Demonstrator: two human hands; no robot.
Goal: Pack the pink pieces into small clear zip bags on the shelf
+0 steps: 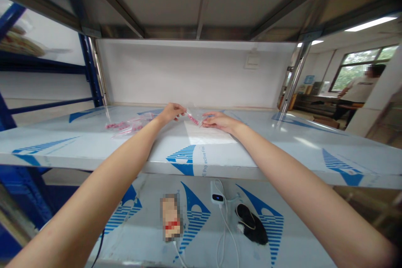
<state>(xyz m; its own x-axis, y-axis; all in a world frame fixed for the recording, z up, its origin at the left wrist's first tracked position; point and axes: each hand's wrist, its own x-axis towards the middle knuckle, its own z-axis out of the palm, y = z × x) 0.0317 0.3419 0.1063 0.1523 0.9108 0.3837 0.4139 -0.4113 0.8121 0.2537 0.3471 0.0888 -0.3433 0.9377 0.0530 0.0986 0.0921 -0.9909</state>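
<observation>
Over the far part of the upper shelf (216, 155), both my hands are at a small clear plastic bag (192, 118) with pink pieces inside. My left hand (172, 112) pinches the bag's left end between thumb and fingers. On its other side my right hand (218, 121) has its fingers closed at the bag's right edge. A white sheet (207, 135) lies flat beneath the bag and my right hand. Left of my left forearm rest several clear bags with pink pieces (133, 127), partly overlapping. What exactly the pink pieces are is too small to tell.
The lower shelf (147, 217) holds a blurred-out phone-like item (171, 217) on a cable, a white power bank (217, 194) with cables, and a black pouch-like object (254, 226). A metal shelf (172, 0) hangs overhead. Another person (361, 88) stands far right.
</observation>
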